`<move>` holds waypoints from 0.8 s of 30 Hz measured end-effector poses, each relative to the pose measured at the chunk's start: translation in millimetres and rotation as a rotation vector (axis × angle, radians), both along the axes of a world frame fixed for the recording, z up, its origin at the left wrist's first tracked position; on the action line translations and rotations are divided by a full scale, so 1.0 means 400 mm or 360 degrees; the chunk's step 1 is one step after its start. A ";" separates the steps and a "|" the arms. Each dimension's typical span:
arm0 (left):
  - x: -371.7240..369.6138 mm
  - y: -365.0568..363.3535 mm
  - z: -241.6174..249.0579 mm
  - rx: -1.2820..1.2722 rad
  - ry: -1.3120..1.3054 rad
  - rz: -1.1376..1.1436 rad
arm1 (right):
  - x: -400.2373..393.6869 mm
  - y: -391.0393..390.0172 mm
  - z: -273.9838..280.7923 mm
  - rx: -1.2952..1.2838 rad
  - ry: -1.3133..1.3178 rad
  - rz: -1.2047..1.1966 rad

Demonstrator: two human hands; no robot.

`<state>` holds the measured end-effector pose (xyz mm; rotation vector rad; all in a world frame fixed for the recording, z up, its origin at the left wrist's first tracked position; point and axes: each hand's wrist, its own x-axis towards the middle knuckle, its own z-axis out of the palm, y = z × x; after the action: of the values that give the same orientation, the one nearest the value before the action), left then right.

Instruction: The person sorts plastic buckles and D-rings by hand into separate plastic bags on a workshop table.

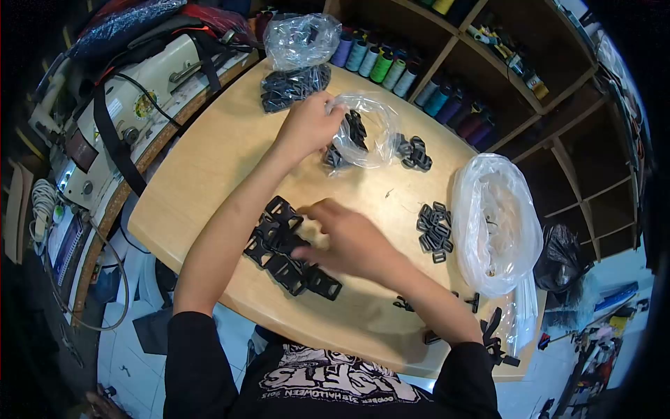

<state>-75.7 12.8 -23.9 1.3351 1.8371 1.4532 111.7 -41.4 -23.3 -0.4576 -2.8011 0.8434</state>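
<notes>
My left hand [313, 124] is closed on the rim of a clear plastic bag [379, 133], which has black plastic pieces in it and stands on the table. My right hand [349, 241] is slightly smeared by motion, with its fingers apart and nothing visible in them. Close by its fingertips lies a pile of large black plastic buckles [285, 269], partly covered by my left forearm. To the right of the bag sits a small heap of black plastic parts [417, 155]. Further right are several black strap sliders [435, 230].
A large white plastic bag [464, 209] stands at the table's right side. Black straps [494, 339] lie at the front right corner. At the back is a filled bag of black parts [293, 87]. Thread spools [382, 66] line the shelf behind. A sewing machine [139, 105] stands left.
</notes>
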 end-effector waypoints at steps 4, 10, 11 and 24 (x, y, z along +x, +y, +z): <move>-0.002 -0.004 0.007 -0.0057 -0.0019 -0.0014 | -0.020 -0.070 -0.037 0.0200 -0.0072 -0.0070; -0.003 0.006 -0.007 -0.0071 0.0047 0.0001 | -0.003 0.006 -0.008 -0.0111 -0.0074 -0.0045; -0.003 0.006 -0.009 -0.0034 0.0047 0.0009 | 0.005 0.030 0.008 -0.0106 -0.0075 -0.0044; -0.014 0.028 -0.031 -0.0015 0.0192 0.0069 | 0.001 0.193 0.135 0.0263 0.0239 -0.0742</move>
<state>-81.2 23.8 -36.3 1.4147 1.9577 1.4119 112.1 35.9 30.9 -0.9263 -2.4469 0.5160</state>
